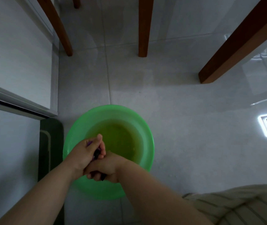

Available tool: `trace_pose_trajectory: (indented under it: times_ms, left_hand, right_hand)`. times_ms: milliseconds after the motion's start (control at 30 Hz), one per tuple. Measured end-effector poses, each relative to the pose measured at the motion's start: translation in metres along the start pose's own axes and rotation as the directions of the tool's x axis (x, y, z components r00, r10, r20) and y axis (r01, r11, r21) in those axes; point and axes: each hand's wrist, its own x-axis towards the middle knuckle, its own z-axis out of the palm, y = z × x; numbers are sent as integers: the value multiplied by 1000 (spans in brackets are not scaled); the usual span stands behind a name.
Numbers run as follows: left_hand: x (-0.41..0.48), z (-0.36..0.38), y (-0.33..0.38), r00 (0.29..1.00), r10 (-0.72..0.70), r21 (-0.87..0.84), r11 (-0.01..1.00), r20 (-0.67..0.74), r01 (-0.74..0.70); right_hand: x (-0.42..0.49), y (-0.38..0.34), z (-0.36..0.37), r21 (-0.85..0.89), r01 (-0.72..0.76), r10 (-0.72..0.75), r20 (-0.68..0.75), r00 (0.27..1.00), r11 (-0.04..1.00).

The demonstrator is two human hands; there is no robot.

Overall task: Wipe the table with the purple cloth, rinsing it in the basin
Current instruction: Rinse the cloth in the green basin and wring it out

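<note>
A round green basin stands on the tiled floor with yellowish water in it. Above its near left part, both hands hold the purple cloth bunched up between them. My left hand grips the upper end of the cloth, and a small purple bit shows by its thumb. My right hand grips the lower end, fingers curled round the dark wet fabric. Most of the cloth is hidden inside the two fists.
Brown wooden legs of a table or chair stand on the floor beyond the basin, with another thick leg at the right. A dark green mat lies left of the basin by a white door frame. Striped clothing shows bottom right.
</note>
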Motion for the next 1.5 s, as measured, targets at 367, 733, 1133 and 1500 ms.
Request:
trace_pose_trajectory:
  times_ms: [367,733,1133,1500]
  left_hand:
    - [15,3,-10,960,-148,-124,985,-238,121]
    - [18,2,-12,981,-150,-199,972,-122,123]
    - [19,14,-8,880,-261,-382,919,-397,100]
    - [-116,6,150,821,-323,-526,850,-470,33]
  right_hand:
    - [2,0,9,-950,148,-335,50,941,274]
    - [24,18,8,-900,-55,-319,-210,924,433]
    - [20,12,9,-871,-90,-334,-278,901,483]
    - [-129,-93,113,-847,-48,-395,-296,870,529]
